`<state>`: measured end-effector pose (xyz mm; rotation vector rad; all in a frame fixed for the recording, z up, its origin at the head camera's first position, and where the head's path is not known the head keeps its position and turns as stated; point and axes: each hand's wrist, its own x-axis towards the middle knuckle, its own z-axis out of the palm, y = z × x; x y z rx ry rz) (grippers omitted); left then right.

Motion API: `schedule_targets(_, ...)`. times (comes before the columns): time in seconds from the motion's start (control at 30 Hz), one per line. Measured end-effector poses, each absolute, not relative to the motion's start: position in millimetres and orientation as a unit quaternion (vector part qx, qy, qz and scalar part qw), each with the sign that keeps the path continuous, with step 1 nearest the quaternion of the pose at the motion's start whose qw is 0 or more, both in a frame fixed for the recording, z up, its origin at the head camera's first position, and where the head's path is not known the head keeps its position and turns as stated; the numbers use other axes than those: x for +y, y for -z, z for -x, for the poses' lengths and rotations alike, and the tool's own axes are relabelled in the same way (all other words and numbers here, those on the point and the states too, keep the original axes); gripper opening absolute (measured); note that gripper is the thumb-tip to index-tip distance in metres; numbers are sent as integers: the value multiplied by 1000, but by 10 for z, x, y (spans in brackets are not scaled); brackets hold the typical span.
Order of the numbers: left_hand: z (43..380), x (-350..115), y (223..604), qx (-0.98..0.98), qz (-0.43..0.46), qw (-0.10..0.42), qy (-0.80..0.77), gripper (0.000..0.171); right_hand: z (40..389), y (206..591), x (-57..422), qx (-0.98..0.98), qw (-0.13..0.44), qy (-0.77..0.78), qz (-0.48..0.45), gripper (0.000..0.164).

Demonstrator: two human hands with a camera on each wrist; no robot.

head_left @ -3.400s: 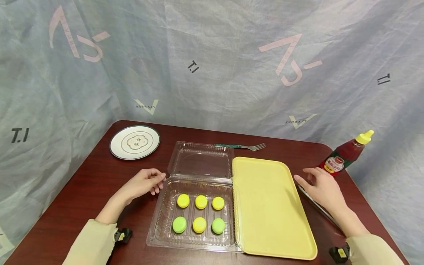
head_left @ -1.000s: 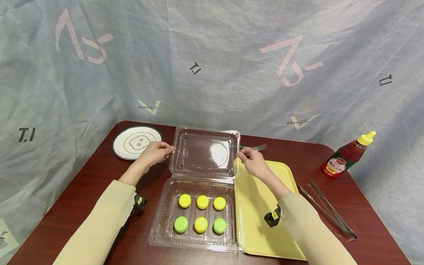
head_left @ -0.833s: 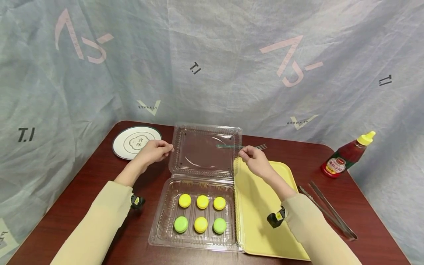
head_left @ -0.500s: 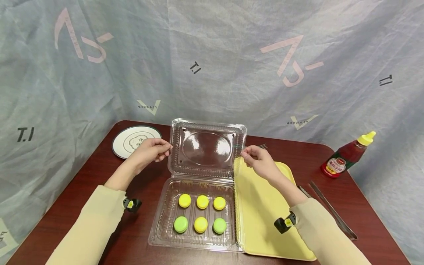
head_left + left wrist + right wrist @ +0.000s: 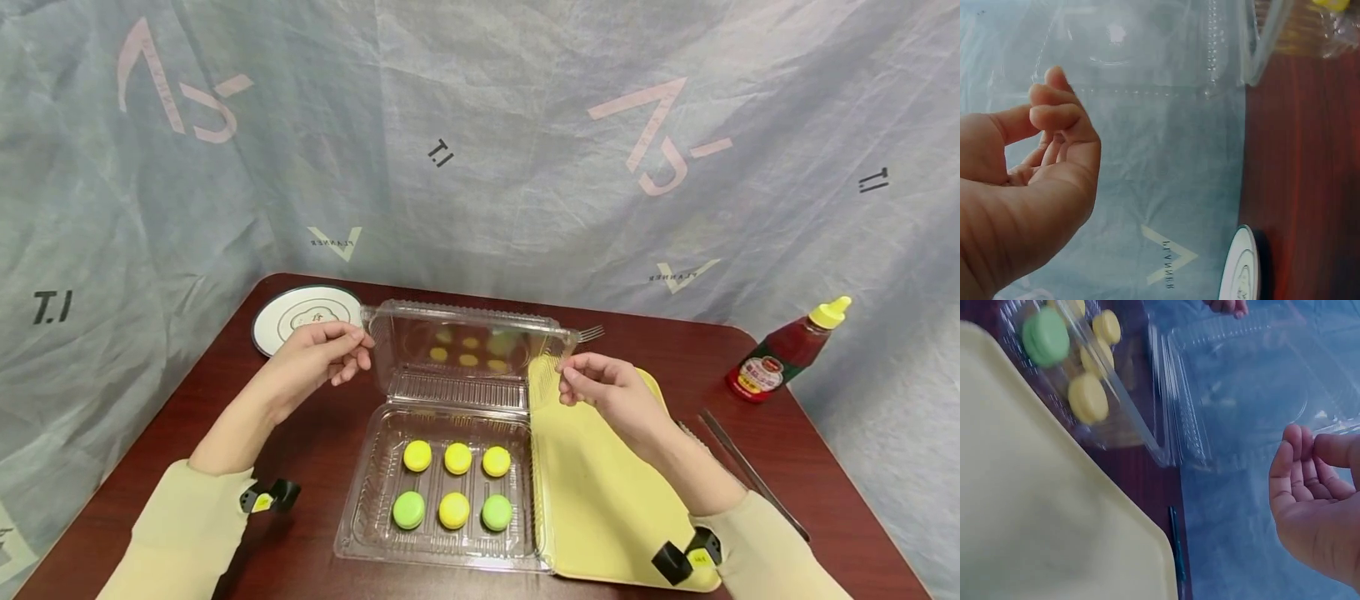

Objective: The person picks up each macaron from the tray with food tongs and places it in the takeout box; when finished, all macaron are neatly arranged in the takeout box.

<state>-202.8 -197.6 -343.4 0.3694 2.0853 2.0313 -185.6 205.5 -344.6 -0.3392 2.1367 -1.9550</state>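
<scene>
A hinged clear plastic container lies in the middle of the table; its base (image 5: pixel 442 560) holds several yellow macarons (image 5: pixel 453 510) and green macarons (image 5: pixel 408 510) in two rows. Its lid (image 5: pixel 461 385) is raised on the hinge, the free edge tipped toward me. At the lid's left corner my left hand (image 5: pixel 311 367) pinches the rim between thumb and fingers. My right hand (image 5: pixel 615 396) pinches the opposite corner, above the tray. In the right wrist view the thumb of the right hand (image 5: pixel 1322 500) meets the fingertips at the lid's edge.
A yellow tray (image 5: pixel 600 492) adjoins the container's right side. Beyond it are metal tongs (image 5: pixel 757 479), partly behind the right forearm, and a red sauce bottle (image 5: pixel 783 354). A fork (image 5: pixel 591 333) lies behind the lid, a white plate (image 5: pixel 273 321) at back left. Cloth hangs behind the table.
Both hands have gone from the table to the lid's sides and swung the lid up from lying back to tipping toward me. The base and macarons stay in place.
</scene>
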Motion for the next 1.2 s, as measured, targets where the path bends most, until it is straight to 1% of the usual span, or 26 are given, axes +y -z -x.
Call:
schedule_targets(0.1,1921,-2005,3426,709,-134,118,-682,22,1752,3467,2094,690,140,699,125,13)
schedule_targets(0.23,1768,-2072,3479,716,-146,142,-668,18,1620,3515,2116,654,165,721,159,14)
schedule_targets(0.33,1666,-2130,3566,721,-177,151,-653,15,1518,3571,2114,648,177,719,177,14)
schedule_targets(0.5,1526,-2182,3729,709,-237,169,-642,9,1348,3699,2146,675,187,695,166,13)
schedule_targets(0.57,1476,-2181,3782,710,-244,177,-637,8,1296,3760,2160,689,191,682,155,12)
schedule_targets(0.7,1389,-2163,3875,727,-237,186,-617,11,1221,3880,2164,705,200,665,145,9)
schedule_targets(0.77,1358,-2159,3923,733,-235,191,-609,13,1191,3930,2155,706,202,662,149,12)
schedule_targets(0.93,1321,-2154,4034,740,-241,199,-596,11,1142,4045,2138,705,212,658,158,30)
schedule_targets(1.2,1297,-2133,4108,738,-233,221,-594,16,1110,4148,2122,725,203,636,166,29)
